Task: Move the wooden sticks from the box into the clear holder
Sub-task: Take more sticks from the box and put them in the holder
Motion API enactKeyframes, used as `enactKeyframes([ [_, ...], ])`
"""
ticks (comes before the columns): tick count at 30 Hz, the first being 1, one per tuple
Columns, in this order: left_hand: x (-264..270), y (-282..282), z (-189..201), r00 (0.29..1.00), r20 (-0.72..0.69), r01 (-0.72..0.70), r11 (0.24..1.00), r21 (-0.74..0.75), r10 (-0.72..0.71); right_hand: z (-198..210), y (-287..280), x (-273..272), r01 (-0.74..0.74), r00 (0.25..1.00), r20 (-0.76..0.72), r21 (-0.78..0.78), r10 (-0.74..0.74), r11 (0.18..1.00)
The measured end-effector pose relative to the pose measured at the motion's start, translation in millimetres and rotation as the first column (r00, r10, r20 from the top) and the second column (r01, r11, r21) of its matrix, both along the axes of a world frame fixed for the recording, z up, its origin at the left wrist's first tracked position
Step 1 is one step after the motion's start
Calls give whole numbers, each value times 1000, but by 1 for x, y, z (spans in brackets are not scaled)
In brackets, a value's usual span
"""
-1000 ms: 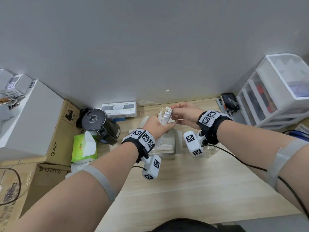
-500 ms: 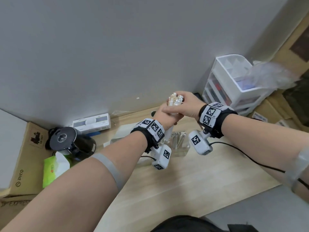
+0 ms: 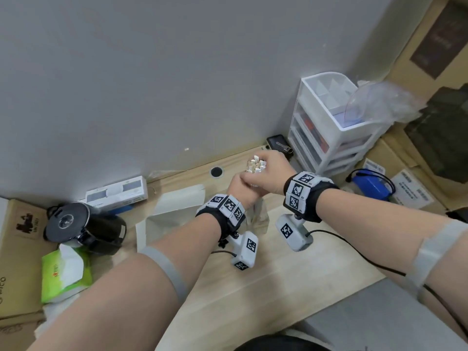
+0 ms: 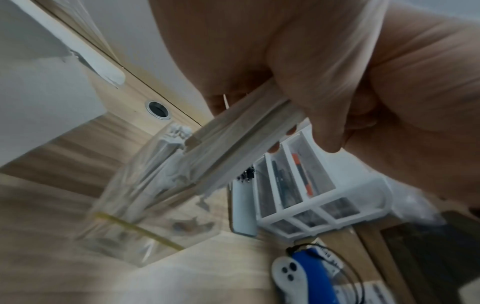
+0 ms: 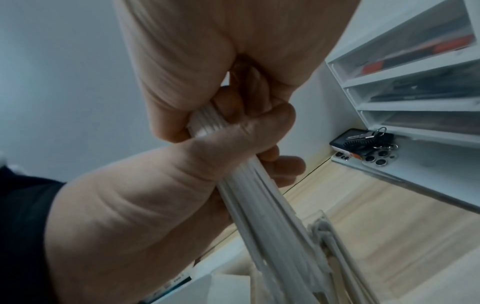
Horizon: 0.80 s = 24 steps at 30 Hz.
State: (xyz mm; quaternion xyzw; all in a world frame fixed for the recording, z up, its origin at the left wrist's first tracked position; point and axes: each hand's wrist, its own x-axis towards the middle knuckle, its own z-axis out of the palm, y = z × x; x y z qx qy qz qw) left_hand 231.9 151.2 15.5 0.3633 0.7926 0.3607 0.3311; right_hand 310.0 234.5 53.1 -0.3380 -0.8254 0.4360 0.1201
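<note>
Both hands grip one upright bundle of pale wooden sticks (image 3: 257, 164). My left hand (image 3: 244, 188) wraps it low down and my right hand (image 3: 268, 173) wraps it just above; the stick tops poke out over the fists. The bundle (image 4: 233, 148) hangs directly over the clear holder (image 4: 145, 205), which stands on the desk and has some sticks (image 5: 322, 228) inside. In the head view the holder (image 3: 258, 219) is mostly hidden behind my left wrist. The white box (image 3: 174, 206) lies open to the left of the holder.
A white drawer unit (image 3: 329, 127) stands at the right against the wall, with a phone and keys (image 3: 279, 145) beside it. A black kettle (image 3: 83, 229), a green tissue pack (image 3: 63, 272) and cardboard boxes (image 3: 20, 249) crowd the left. A blue object (image 3: 372, 183) lies to the right.
Both hands have carried the bundle up and to the right, from over the box to above the clear holder. The head view has swung to the right.
</note>
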Motion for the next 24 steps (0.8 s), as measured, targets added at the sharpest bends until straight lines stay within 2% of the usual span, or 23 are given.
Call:
enactKeyframes([
  [2, 0, -7, -13, 1000, 16, 9, 999, -35, -9, -8, -2, 2, -20, 999, 45, 29, 19, 999],
  [5, -7, -18, -36, 985, -124, 102, 984, -143, -120, -18, -5, 6, -86, 994, 70, 60, 82, 994],
  [8, -9, -31, -45, 929, -225, 199, 911, -361, -292, -29, -9, 10, -182, 982, 78, 138, 172, 974],
  [10, -11, -37, -53, 916, -238, 207, 887, -413, -324, -37, -12, 11, -197, 979, 83, 165, 185, 967],
  [13, -15, -42, -68, 926, -225, 194, 895, -401, -302, -52, -16, 13, -246, 967, 116, 162, 229, 956],
  [17, -19, -46, -69, 942, -214, 179, 927, -329, -258, -65, -23, 19, -342, 933, 175, 155, 315, 927],
  [24, -21, -52, -77, 933, -197, 231, 920, -316, -302, -57, -9, 2, -230, 971, 108, 188, 213, 955],
])
